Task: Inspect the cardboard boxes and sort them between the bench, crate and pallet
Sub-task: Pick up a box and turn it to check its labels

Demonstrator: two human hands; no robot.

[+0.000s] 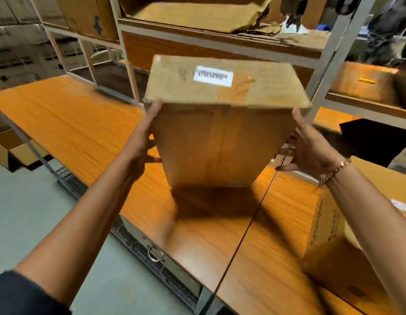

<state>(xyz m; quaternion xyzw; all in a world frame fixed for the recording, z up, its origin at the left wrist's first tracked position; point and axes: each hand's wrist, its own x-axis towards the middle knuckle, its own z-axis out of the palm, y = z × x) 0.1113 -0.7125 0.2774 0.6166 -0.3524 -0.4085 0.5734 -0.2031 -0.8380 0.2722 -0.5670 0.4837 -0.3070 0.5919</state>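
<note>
Your fingers (155, 109) lie straight along the sides of the cardboard box (222, 146); your left hand (140, 142) and right hand (310, 150) press it between them. It sits over the worktop (84, 123), white label (213, 76) on top, before the shelf rack (334, 53).
</note>
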